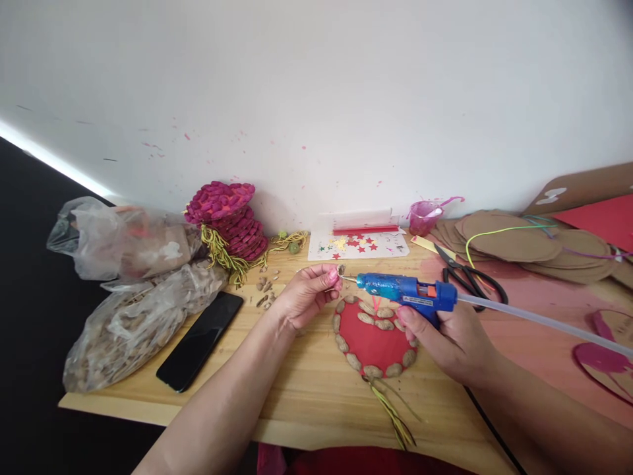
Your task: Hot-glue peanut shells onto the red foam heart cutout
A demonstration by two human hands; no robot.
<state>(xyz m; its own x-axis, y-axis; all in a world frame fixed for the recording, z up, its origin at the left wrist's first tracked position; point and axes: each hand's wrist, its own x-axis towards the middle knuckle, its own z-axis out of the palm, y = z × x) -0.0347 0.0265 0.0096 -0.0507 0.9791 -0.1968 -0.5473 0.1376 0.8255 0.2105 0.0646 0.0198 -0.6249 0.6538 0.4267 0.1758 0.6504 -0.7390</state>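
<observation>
My right hand point(452, 340) is wrapped round the handle of a blue hot glue gun point(390, 288), which has a long clear glue stick point(534, 315) sticking out of its back. Between the thumb and fingers of my left hand point(314, 290) is a small peanut shell point(341, 270), with the gun's metal nozzle right at it. Below both hands lies a red disc point(373, 340) ringed with peanut shells. A few more shells sit in rows on its upper part, partly behind the gun. Yellow and dark yarn strands point(393, 412) trail from its lower edge.
At left are a phone point(200, 340), a plastic bag of peanut shells point(133, 336) and a stack of magenta discs point(227, 221). Paper stars lie on a white sheet point(316, 247) at the back. Scissors point(467, 277), a pink cup point(424, 216) and cardboard discs point(509, 234) are on the right.
</observation>
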